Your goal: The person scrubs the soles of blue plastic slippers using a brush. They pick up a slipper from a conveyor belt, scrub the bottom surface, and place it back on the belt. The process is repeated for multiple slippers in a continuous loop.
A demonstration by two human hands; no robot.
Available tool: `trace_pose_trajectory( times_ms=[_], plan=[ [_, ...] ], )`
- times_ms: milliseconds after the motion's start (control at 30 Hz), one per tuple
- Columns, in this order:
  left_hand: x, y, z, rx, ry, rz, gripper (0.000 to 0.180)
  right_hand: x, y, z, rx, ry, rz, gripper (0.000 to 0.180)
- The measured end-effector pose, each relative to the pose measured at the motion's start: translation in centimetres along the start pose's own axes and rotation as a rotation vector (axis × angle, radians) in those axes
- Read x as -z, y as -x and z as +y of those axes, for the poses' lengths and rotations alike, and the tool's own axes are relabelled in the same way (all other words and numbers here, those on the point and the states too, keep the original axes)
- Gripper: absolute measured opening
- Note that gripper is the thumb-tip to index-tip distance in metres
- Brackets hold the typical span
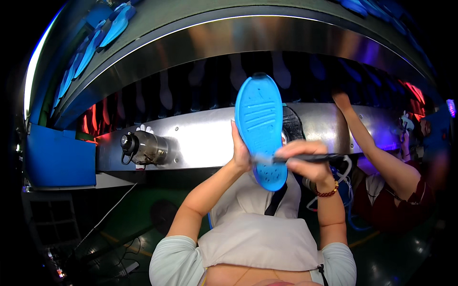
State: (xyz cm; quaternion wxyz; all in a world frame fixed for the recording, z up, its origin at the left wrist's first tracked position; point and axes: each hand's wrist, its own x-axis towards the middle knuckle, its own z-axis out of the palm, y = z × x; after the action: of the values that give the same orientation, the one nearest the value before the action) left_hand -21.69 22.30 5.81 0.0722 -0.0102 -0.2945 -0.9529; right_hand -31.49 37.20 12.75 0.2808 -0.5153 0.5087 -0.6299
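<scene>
A bright blue shoe sole (260, 119) stands nearly upright in front of me, its grooved and dotted face toward me. My left hand (241, 147) grips it by its left edge, with most of the fingers hidden behind it. My right hand (305, 159) is closed around a brush (315, 158) with a dark handle. The brush's pale tip is smeared by motion and lies over the lower part of the sole. Just behind the sole's right side, a black sole-shaped piece (292, 125) rests on the metal ledge.
The curved metal ledge (205, 131) runs across in front of me, below a dark rack with hanging soles (165, 90). A lidded drink bottle (148, 148) lies on its left part. At right a co-worker's arm (372, 143) reaches into the rack. More blue soles (117, 24) sit on the upper belt.
</scene>
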Motion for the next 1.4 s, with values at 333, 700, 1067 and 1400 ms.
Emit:
trace_pose_trajectory(
  times_ms=[333, 700, 1067, 1400],
  plan=[
    [-0.6, -2.0, 2.2, -0.36, 0.07, 0.172, 0.102, 0.6, -0.3, -0.9, 0.072, 0.52, 0.094, 0.02],
    [-1.4, -2.3, 4.7, -0.474, 0.033, 0.202, 0.106, 0.2, 1.3, -0.3, 0.035, 0.422, 0.005, 0.022],
    [-1.2, -1.4, 5.6, -0.427, -0.058, 0.079, 0.109, 1.4, 2.0, 0.7, -0.03, -0.012, -0.109, 0.022],
    [-1.0, 0.9, 3.2, -0.107, 0.038, -0.042, 0.068, -1.1, 1.4, -1.5, -0.158, 0.132, -0.043, 0.019]
  ],
)
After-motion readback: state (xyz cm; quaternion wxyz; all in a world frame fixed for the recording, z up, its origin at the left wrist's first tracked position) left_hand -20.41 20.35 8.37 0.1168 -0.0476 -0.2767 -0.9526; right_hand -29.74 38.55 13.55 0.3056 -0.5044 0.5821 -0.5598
